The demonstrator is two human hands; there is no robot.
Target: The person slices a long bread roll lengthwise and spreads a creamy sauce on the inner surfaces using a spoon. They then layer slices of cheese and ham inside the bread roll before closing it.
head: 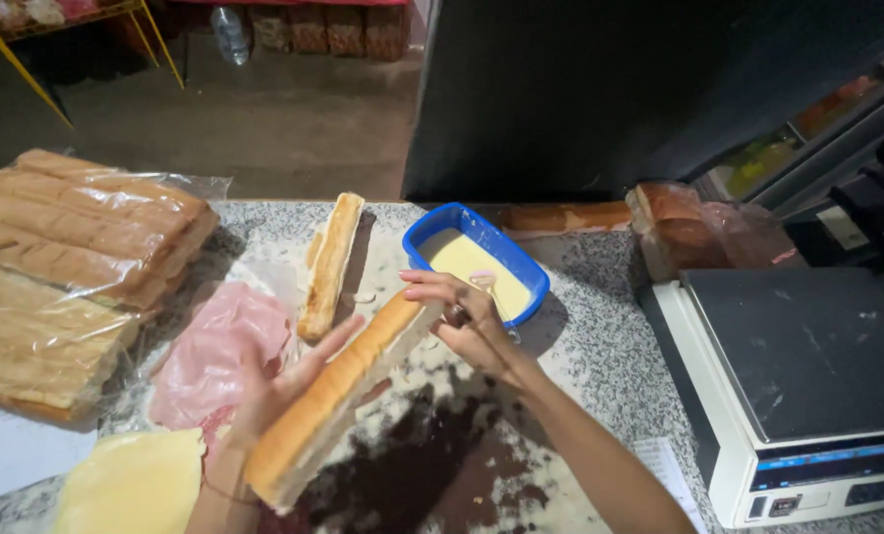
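The long roll (338, 396) lies across my left hand (279, 391), palm up and fingers spread under it rather than clamped, raised over the worktop (600, 346). My right hand (462, 316) rests on its far end, fingers loosely curled against the crust; something small and pale sits at the fingertips, but I cannot tell what it is.

I think the roll could sag or snap, since it is long and held up only near the middle and at one tip. It could also slide off my open palm towards the dark patch (412, 475) on the stone. The blue tub (417, 232) of yellow spread lies just behind my right hand, so a careless elbow might tip it or drag my sleeve side through it.

A second roll (331, 262) lies just beyond, beside pink slices (219, 351) on paper, with yellow cheese (135, 485) nearer me. Bagged loaves (61, 267) are stacked at the left; another bagged loaf (684, 227) sits at the right, behind a white scale (798, 386).

The worktop is speckled grey stone with crumbs about. Beyond it is a bare floor, a yellow rack (155, 35) and a dark cabinet (580, 89).
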